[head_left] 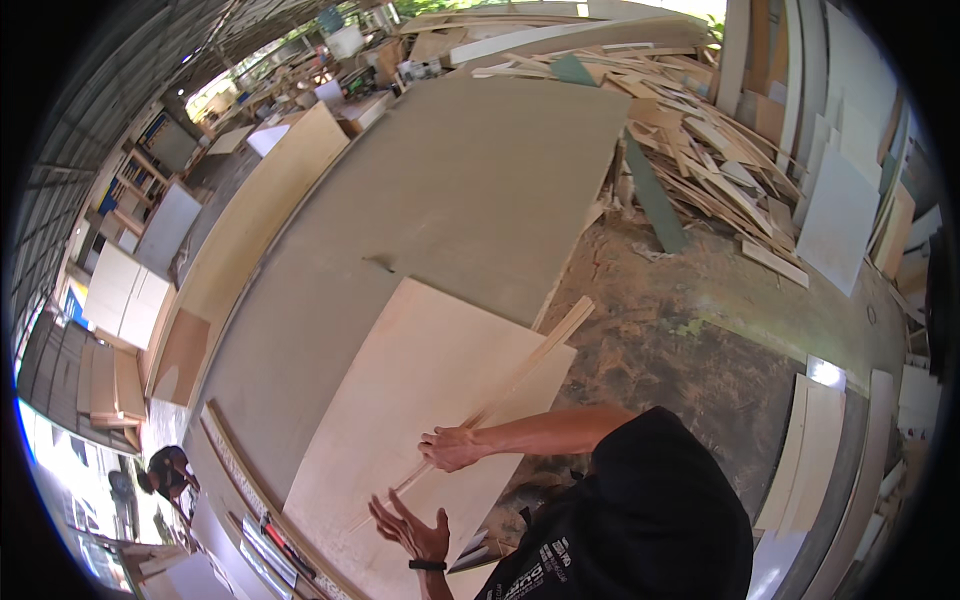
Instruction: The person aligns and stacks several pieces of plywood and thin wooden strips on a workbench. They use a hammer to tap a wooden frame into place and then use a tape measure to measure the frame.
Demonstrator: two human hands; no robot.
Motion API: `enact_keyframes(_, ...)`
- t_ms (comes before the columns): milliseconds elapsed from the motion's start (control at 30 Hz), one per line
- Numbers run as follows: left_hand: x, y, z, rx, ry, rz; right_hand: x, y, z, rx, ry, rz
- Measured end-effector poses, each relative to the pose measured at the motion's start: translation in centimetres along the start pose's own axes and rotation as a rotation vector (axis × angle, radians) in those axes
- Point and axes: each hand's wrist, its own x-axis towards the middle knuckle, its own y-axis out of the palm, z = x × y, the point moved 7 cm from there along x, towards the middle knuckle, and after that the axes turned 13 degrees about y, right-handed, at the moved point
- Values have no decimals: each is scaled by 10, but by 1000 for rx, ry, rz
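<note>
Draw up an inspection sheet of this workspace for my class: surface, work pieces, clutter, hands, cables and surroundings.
Surface: broad grey-brown tabletop, with a small dark bit or mark on it, too small to identify.
Work pieces: pale wood sheet lying on the tabletop and jutting past its near right edge; narrow wooden strip lying slantwise across the sheet.
Clutter: jumbled heap of wood offcuts beyond the right side.
Hands: right hand closed on the strip; left hand open, fingers spread near the strip's lower end, contact unclear.
Cables: nothing seen.
Surroundings: pale panels leaning at the right; another person at the lower left.
</note>
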Motion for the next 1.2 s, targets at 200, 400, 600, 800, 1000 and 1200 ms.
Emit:
enact_keyframes(200,81,57,-105,-117,431,467,-206,-74,-68,-5,142,-212)
enact_keyframes(400,107,110,-311,-207,674,662,-432,-86,-131,120,542,-366)
enact_keyframes(600,130,215,-450,-262,807,754,-694,-78,-156,307,1586,-839)
enact_keyframes(800,185,291,-560,-305,658,969,-909,127,-73,317,2521,-854)
enact_keyframes(1000,288,369,-723,-485,642,895,-947,298,75,162,2646,-1589)
enact_keyframes(1200,466,412,-871,-889,328,798,-842,301,55,1576,3142,-1484)
